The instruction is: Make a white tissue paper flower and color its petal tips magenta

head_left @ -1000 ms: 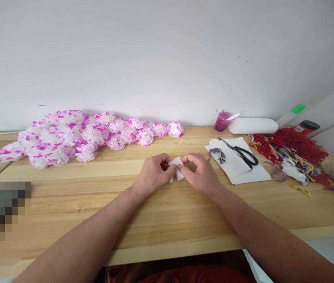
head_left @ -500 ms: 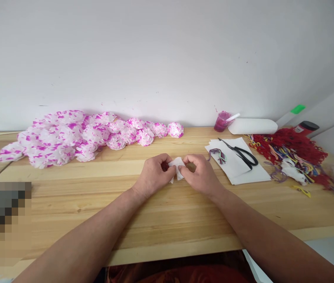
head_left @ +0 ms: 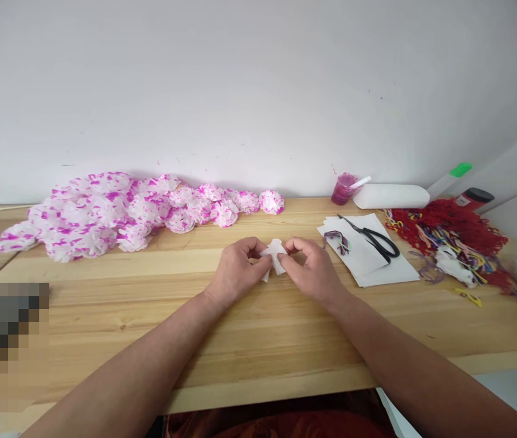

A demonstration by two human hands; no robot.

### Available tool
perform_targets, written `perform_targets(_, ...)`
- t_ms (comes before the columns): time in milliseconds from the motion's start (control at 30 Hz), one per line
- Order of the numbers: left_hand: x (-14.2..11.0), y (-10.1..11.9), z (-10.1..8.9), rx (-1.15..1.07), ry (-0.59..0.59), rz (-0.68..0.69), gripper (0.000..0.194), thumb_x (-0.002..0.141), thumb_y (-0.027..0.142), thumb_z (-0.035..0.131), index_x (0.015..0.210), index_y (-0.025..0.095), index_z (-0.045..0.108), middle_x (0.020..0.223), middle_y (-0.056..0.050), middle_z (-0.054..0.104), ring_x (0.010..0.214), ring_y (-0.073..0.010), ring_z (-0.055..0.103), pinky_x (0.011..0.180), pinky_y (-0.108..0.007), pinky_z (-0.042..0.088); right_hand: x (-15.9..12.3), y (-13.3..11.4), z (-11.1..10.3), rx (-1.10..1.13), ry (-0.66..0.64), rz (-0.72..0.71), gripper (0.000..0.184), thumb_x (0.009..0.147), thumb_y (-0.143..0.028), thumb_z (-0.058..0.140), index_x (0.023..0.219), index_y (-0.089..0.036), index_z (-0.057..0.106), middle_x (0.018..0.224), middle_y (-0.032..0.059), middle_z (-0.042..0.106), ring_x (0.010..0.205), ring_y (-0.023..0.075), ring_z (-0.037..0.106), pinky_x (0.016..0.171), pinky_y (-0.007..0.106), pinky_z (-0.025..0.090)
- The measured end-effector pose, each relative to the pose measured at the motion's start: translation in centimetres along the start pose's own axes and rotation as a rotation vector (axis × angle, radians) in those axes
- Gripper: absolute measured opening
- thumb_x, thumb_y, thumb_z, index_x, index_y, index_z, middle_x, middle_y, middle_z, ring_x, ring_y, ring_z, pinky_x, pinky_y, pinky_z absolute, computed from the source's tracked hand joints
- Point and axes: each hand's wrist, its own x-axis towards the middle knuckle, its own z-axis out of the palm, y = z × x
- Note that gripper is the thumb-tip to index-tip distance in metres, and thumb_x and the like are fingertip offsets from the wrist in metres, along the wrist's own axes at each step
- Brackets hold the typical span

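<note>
One White Paper Piece [head_left: 277, 248] Pinched Between Left Hand [head_left: 240, 267] and Right Hand [head_left: 312, 267]

Each hand's grip was closed, thumb against curled fingers, with the small paper piece caught between the two; the left held its left side, the right its right side. The piece sat above the middle of the counter [head_left: 249, 340], well in from the front edge, with wood showing between the wrists and that edge.

To the right lay several white sheets [head_left: 395, 271], overlapping, too close to count. One pair of black-handled scissors [head_left: 384, 244] and one bundle of colored threads [head_left: 341, 241] rested on them, a thread end crossing the sheets' left edge. Farther right spread one red yarn heap [head_left: 459, 222], with one crumpled white item [head_left: 454, 264] on it and one yellow item [head_left: 468, 297] just in front.

Along the wall stood one magenta cup [head_left: 343, 190] with one white-handled tool [head_left: 361, 181], one long white roll [head_left: 393, 196], one green-capped container [head_left: 445, 182] and one red jar [head_left: 471, 199] with a black lid.

Left of the sheets, across a stretch of wood behind the hands, ran a row of white-and-magenta paper flowers [head_left: 103, 210], over a dozen, exact number unclear. One thin stick [head_left: 7, 208] lay behind the row's left end.
</note>
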Motion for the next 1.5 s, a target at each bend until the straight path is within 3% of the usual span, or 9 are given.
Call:
perform_targets(233,0.21,-0.33,0.01,-0.076,-0.016,-0.025,0.014,0.078,0.032,0.065,0.081,0.018,0.062,0.068,-0.002,0.069,0.058,-0.0141,0.064,0.055,-0.023,0.049,-0.3,-0.14,0.01,-0.061,0.073,-0.172,0.008,0.076,-0.014,0.061,0.073,-0.022,0.058,0.076,-0.0003,0.067,0.079,0.0183,0.057,0.078,0.032,0.041)
perform_targets(533,0.06,-0.13,0.14,0.019,0.024,0.047,0.011,0.078,0.029,0.061,0.076,0.018,0.062,0.071,-0.002,0.069,0.062,-0.0145,0.064,0.058,-0.024,0.049,-0.41,-0.56,-0.08,-0.084,0.055,-0.068,0.006,0.076,-0.021,0.065,0.074,-0.023,0.059,0.081,0.0012,0.07,0.085,0.0216,0.059,0.083,0.035,0.042)
perform_targets(767,0.09,-0.21,0.04,-0.057,-0.019,0.034,0.008,0.078,0.027,0.061,0.075,0.018,0.06,0.07,-0.002,0.069,0.064,-0.015,0.065,0.059,-0.025,0.049,-0.12,-0.34,-0.12,-0.016,-0.013,0.042,0.011,0.078,-0.02,0.059,0.067,-0.022,0.057,0.076,-0.0004,0.068,0.082,0.0202,0.06,0.082,0.034,0.042)
perform_targets(1300,0.01,-0.26,0.2,-0.029,0.007,0.048,0.014,0.08,0.032,0.063,0.076,0.019,0.057,0.069,-0.001,0.069,0.062,-0.0146,0.064,0.056,-0.023,0.046,-0.4,-0.82,-0.07,-0.042,0.032,-0.006,0.009,0.078,-0.023,0.063,0.07,-0.023,0.059,0.08,0.0001,0.069,0.087,0.0212,0.06,0.084,0.035,0.042)
perform_targets(1500,0.12,-0.34,0.12,-0.103,0.0,0.006,0.014,0.078,0.031,0.063,0.074,0.019,0.056,0.07,-0.002,0.069,0.061,-0.015,0.064,0.055,-0.024,0.047,-0.21,-0.5,-0.08,-0.026,0.001,0.039,0.011,0.079,-0.021,0.058,0.068,-0.022,0.057,0.075,-0.0005,0.067,0.079,0.0197,0.059,0.079,0.034,0.042)
